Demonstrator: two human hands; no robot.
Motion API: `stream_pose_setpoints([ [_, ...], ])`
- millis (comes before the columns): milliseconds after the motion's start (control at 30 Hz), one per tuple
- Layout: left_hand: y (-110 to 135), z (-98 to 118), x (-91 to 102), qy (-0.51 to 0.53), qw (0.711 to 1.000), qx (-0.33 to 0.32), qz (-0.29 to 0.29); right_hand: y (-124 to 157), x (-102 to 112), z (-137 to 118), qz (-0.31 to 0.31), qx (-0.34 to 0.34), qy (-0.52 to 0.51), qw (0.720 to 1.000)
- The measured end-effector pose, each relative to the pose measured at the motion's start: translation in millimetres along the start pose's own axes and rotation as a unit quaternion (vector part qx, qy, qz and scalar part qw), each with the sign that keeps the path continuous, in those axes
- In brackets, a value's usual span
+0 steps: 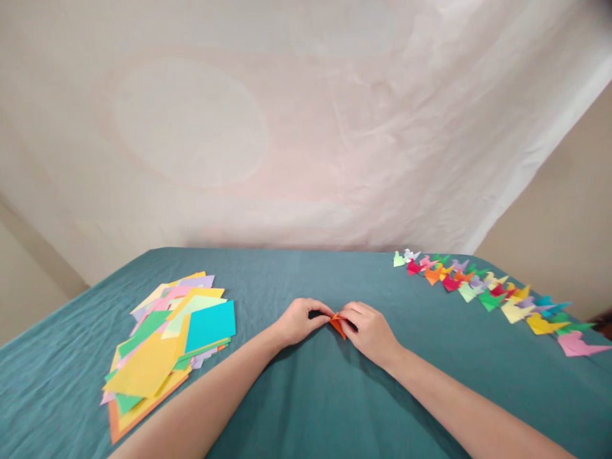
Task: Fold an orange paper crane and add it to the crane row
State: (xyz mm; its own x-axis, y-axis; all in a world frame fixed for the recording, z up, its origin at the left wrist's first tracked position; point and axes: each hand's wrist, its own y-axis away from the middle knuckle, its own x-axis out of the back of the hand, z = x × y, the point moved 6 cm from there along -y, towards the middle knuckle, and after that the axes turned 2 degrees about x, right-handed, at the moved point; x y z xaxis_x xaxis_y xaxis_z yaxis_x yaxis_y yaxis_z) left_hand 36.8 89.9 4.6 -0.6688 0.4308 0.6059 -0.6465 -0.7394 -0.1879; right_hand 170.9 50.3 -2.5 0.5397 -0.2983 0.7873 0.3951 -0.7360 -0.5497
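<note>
A small folded piece of orange origami paper (338, 326) is held between my two hands just above or on the cloth, near the middle of the table. My left hand (302, 322) pinches its left upper edge between thumb and fingers. From the other side my right hand (370, 330) grips it, thumb below and fingers curled over the top. A pointed lower part of the paper hangs free between the hands. Fingers cover the rest, so its full shape is hidden.
A loose pile of coloured paper sheets (148, 363), with a blue sheet (210, 326) on top, lies to the left. Rows of folded paper birds (492, 301) stand on the right. Dark green cloth (306, 408) covers the table; a pale fabric sheet (306, 146) hangs behind.
</note>
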Motion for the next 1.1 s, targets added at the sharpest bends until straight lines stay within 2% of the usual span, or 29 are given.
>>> stream_pose_setpoints([
  [533, -4, -6, -3.4, -0.004, 1.0, 0.003, 0.009, 0, 2, -1, 0.003, -0.021, -0.018, 1.0],
  [1100, -12, -2, -7.0, -0.07, 0.997, -0.022, 0.028, 1, 1, 5, -0.009, -0.032, -0.068, 0.997],
])
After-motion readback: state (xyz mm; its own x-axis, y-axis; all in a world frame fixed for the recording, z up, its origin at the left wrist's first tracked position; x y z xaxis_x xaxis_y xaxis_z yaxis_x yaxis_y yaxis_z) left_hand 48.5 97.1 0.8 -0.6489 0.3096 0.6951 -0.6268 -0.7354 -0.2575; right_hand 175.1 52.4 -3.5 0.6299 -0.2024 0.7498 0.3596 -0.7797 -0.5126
